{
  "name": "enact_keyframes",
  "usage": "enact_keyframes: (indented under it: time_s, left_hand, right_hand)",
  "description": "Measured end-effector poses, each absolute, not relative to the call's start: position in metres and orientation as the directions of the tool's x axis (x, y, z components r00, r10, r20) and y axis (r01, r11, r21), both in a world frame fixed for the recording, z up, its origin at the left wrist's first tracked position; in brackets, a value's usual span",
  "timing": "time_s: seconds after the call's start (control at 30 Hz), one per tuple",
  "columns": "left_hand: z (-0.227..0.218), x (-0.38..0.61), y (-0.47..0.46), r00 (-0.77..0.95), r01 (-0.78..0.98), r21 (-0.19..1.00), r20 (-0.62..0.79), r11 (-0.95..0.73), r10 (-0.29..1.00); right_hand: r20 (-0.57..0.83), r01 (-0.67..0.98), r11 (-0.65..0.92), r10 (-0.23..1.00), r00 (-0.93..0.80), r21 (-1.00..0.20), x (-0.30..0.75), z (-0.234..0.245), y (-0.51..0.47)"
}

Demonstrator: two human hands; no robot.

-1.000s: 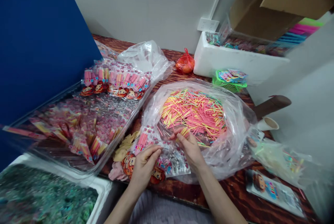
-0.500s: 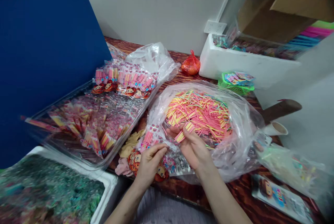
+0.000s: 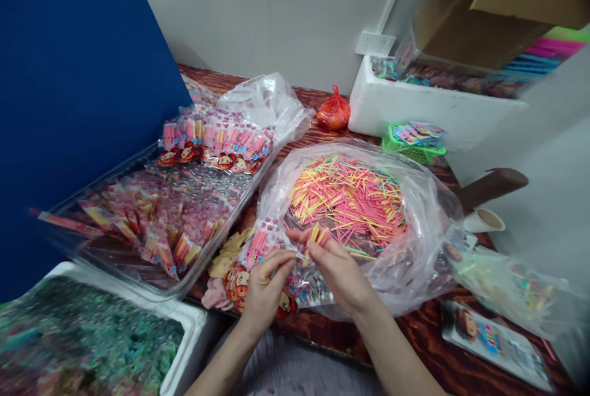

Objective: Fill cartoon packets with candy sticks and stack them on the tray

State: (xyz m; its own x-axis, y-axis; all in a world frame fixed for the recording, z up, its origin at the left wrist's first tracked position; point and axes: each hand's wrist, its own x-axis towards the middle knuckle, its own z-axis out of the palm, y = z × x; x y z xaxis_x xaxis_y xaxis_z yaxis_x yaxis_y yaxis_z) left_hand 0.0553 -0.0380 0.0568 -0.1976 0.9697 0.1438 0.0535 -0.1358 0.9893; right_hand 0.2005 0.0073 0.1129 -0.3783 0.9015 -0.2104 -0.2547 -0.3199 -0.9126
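Observation:
My right hand [image 3: 338, 270] is closed on a small bunch of pink and yellow sticks [image 3: 318, 235] at the near edge of a big clear bag [image 3: 421, 248] full of loose coloured sticks [image 3: 348, 196]. Just left of it, my left hand [image 3: 265, 285] pinches the mouth of a small clear packet with a cartoon face [image 3: 239, 282], which lies on a pile of such packets at the table's front edge. The two hands almost touch.
A clear tray [image 3: 152, 224] of filled packets stands at left, with a white foam box [image 3: 115, 340] in front of it. At the back are another foam box [image 3: 428, 113], a green basket [image 3: 415, 141], an orange bag [image 3: 334, 113] and cardboard boxes. Cardboard tubes [image 3: 486, 196] and packets lie right.
My right hand lifted a bunch of sticks out of the pile and drew it back toward my left hand, which raised its fingers on the packet. The view shifted slightly.

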Motion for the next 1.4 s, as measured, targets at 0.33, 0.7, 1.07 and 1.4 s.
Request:
enact_keyframes:
  time_s: [0.33,0.7,1.07,1.4]
  left_hand:
    - [0.074,0.051,-0.034,-0.179,0.096,0.975,0.216,-0.202,0.96]
    - [0.075,0.033,-0.032,-0.159,0.004,0.992,0.129,-0.13,0.979]
    - [0.075,0.039,-0.032,-0.139,-0.082,0.99,0.099,-0.111,0.985]
    - [0.091,0.031,-0.043,-0.151,-0.013,0.994,0.101,-0.104,0.983]
  right_hand:
    - [0.239,0.461,0.395,0.902,-0.36,-0.795,0.218,0.11,-0.014]
    - [0.43,0.41,0.532,0.844,-0.32,-0.74,0.201,0.101,-0.02]
    - [0.333,0.372,0.464,0.869,-0.365,-0.804,0.205,0.121,-0.017]
    - [0.333,0.335,0.489,0.841,-0.426,-0.805,0.193,0.12,-0.018]
